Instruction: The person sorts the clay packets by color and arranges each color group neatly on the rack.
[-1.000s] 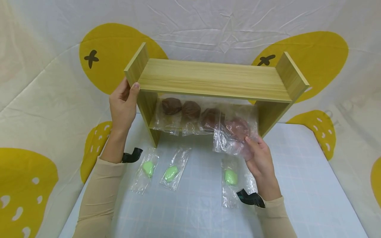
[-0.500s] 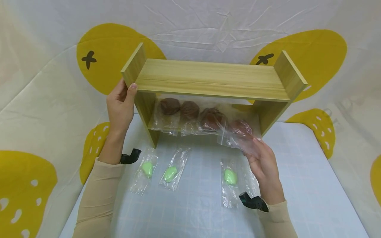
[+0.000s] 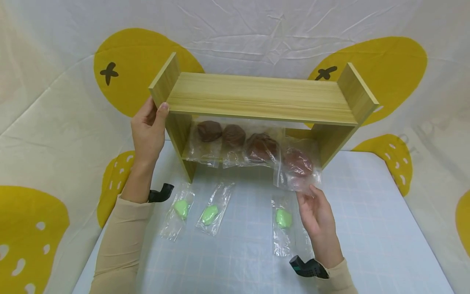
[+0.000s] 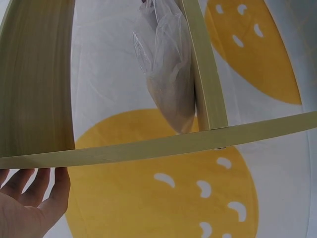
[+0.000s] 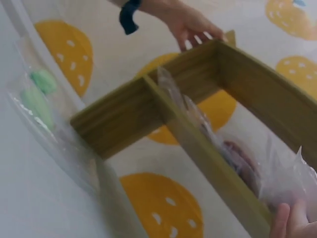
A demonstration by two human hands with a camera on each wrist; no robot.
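Observation:
My left hand (image 3: 148, 130) grips the left side panel of a pale wooden two-tier shelf (image 3: 257, 96), thumb on its front edge. On the lower tier several clear zip bags stand in a row, each with a brown rounded lump inside, such as the leftmost lump (image 3: 209, 131). At the right end is a zip bag with a reddish-brown lump (image 3: 298, 162), its lower edge hanging over the shelf front. My right hand (image 3: 318, 216) pinches that lower edge between thumb and fingers. In the right wrist view, the fingers (image 5: 298, 214) touch the crumpled bag (image 5: 292, 178).
On the pale checked table (image 3: 227, 265) lie small clear packets with green lumps: a left packet (image 3: 181, 209), a middle packet (image 3: 209, 215) and a right packet (image 3: 284, 219) close to my right forearm. A white cloth with yellow shapes (image 3: 147, 69) hangs behind and beside the table.
The right-end bag has gone from held up in front of the shelf to resting at the lower tier. My right hand has drawn slightly down along its lower edge. My left hand keeps its grip.

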